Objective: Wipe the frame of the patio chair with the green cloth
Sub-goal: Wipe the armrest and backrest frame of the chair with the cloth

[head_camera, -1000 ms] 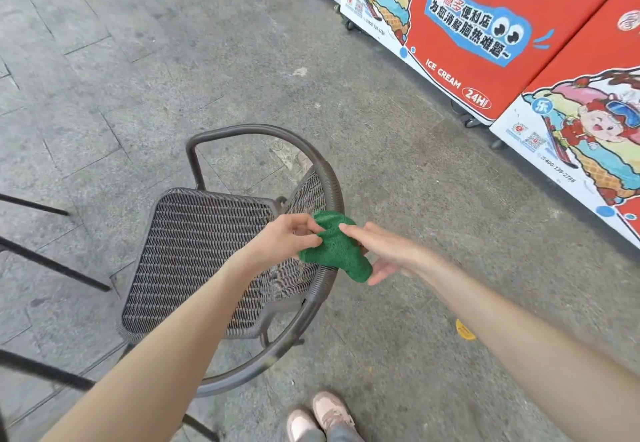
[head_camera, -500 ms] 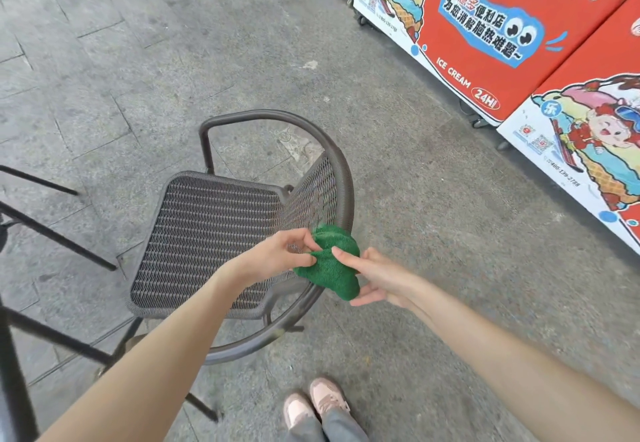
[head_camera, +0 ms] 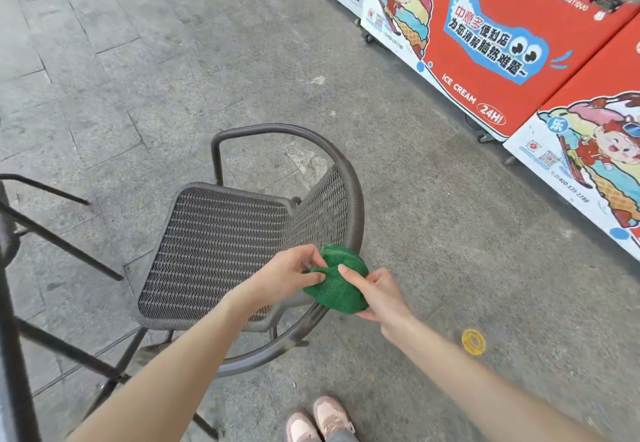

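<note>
Since a second ago, I note both hands have slid the green cloth (head_camera: 337, 280) nearer along the patio chair (head_camera: 225, 244) frame's right curve. Left hand (head_camera: 289, 277) and right hand (head_camera: 375, 294) pinch it, fingers closed, forearms converging.

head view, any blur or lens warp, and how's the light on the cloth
Head view: soft, even daylight with no hard shadows; the green cloth and both hands are sharp. Wide-angle warp bends the ice cream freezers near the right edge, and the top right corner is smeared.
</note>
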The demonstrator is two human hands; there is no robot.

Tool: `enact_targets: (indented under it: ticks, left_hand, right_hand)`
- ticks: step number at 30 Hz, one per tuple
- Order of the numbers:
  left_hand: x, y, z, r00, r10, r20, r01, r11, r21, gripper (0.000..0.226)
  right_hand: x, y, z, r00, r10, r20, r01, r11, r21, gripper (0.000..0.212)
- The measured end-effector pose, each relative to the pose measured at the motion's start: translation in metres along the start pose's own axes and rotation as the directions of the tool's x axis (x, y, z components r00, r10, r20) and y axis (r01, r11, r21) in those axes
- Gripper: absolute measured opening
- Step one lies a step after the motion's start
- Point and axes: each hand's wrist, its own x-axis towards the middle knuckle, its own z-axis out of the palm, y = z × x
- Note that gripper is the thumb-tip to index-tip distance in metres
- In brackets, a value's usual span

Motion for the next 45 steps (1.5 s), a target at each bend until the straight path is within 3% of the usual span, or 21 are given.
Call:
enact_targets:
  ticks: [4,15,21,27,35,42,45]
  left_hand:
    - [0.019,0.007,-0.003,0.999,0.005,-0.049,-0.005,1.000,-0.002,0.005]
    - [0.073,0.021,-0.007,0.980,-0.016,-0.199,0.001,0.997,-0.075,0.010]
    - [0.112,0.036,-0.015,0.938,-0.088,-0.336,0.019,0.979,-0.204,0.008]
    - [0.143,0.041,-0.028,0.893,-0.155,-0.422,0.033,0.959,-0.282,0.008]
    - [0.171,0.048,-0.046,0.836,-0.214,-0.505,-0.022,0.907,-0.420,0.017]
    - [0.183,0.053,-0.058,0.816,-0.196,-0.544,-0.041,0.919,-0.393,0.028]
    - [0.184,0.050,-0.061,0.821,-0.180,-0.542,-0.029,0.935,-0.354,0.034]
  right_hand:
    - [0.014,-0.013,-0.006,0.994,-0.074,-0.076,0.070,0.996,-0.059,0.050]
    - [0.056,-0.066,-0.021,0.982,-0.155,-0.108,0.138,0.979,-0.150,0.053]
    - [0.092,-0.110,-0.025,0.956,-0.270,-0.112,0.253,0.956,-0.148,0.036]
    - [0.123,-0.141,-0.023,0.931,-0.363,-0.033,0.347,0.909,-0.231,0.030]
    - [0.147,-0.172,-0.012,0.895,-0.420,0.149,0.445,0.859,-0.253,0.045]
    - [0.152,-0.185,-0.005,0.882,-0.409,0.236,0.462,0.848,-0.260,0.047]
    - [0.155,-0.189,-0.003,0.871,-0.406,0.277,0.485,0.803,-0.346,0.050]
